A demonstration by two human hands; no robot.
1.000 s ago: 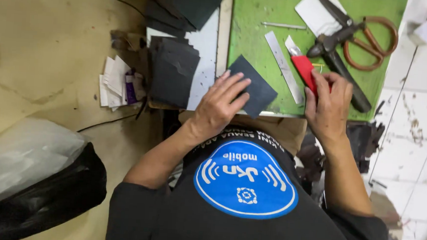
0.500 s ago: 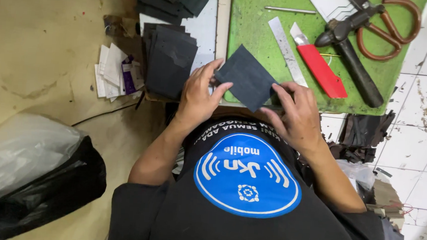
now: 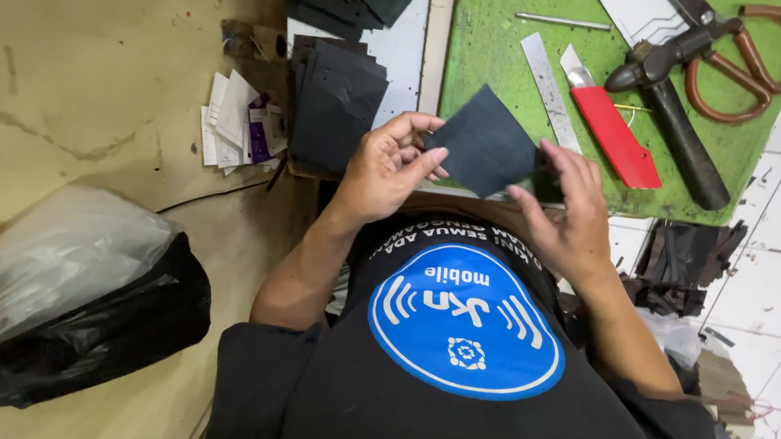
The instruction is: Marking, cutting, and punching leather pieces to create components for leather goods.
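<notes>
Green cutting mat (image 3: 499,63), steel ruler (image 3: 550,89), red knife (image 3: 613,125), scissors (image 3: 735,51)

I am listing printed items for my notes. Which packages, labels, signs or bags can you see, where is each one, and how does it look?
Paper tags: small white slips with one purple piece, loosely piled on the brown floor, left of the dark sheet stack.
Round shirt emblem: blue circle with white edge and white marks, on the person's black shirt.
Plastic bags: one clear, one black, crumpled at lower left.
No screens.

Small white paper tags (image 3: 225,121) with one purple label (image 3: 259,128) lying left of the dark stack; round blue-and-white chest print (image 3: 467,322).
</notes>
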